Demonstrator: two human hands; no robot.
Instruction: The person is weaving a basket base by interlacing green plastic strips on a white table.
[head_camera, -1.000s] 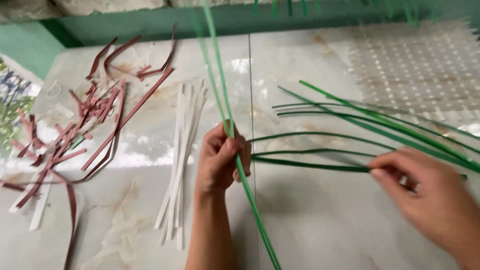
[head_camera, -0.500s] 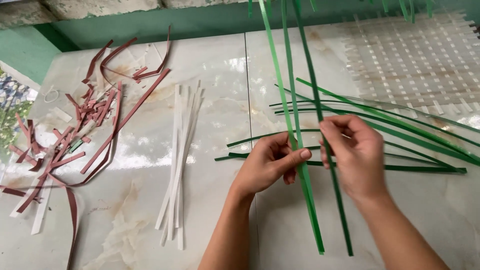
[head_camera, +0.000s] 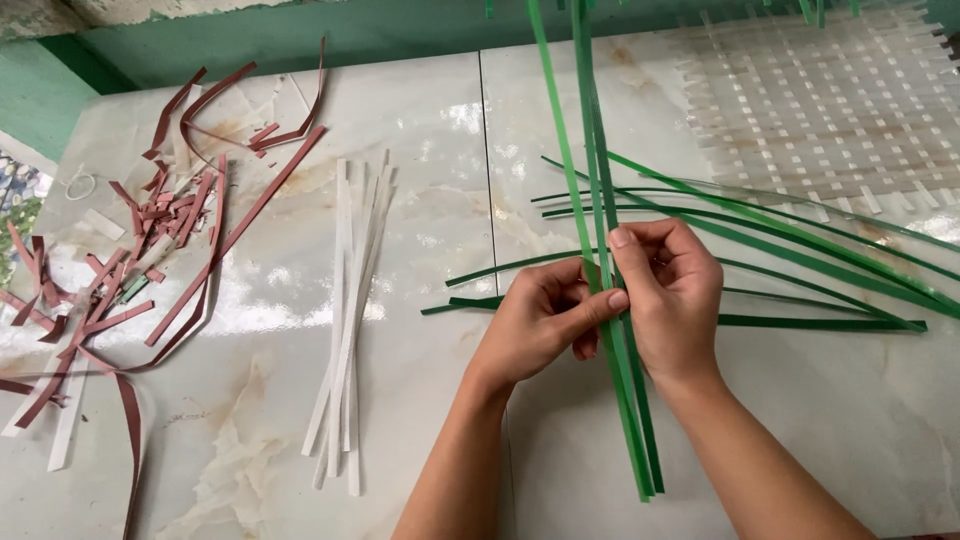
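left hand (head_camera: 540, 320), right hand (head_camera: 670, 290): fingers pinch green strips (head_camera: 625, 400) | white strips (head_camera: 350, 310) left

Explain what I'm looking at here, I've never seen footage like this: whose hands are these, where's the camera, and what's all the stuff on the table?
There is no machine here. The view comes from a camera worn on a person's head, looking down at their own two bare hands over a pale marble table. The left hand and the right hand together pinch a few long green strips that run from the top of the picture down past the wrists. More green strips lie fanned out on the table to the right. In the middle lies a bundle of white strips. On the left is a loose heap of reddish-brown strips. At the top right lies a pale woven mat.
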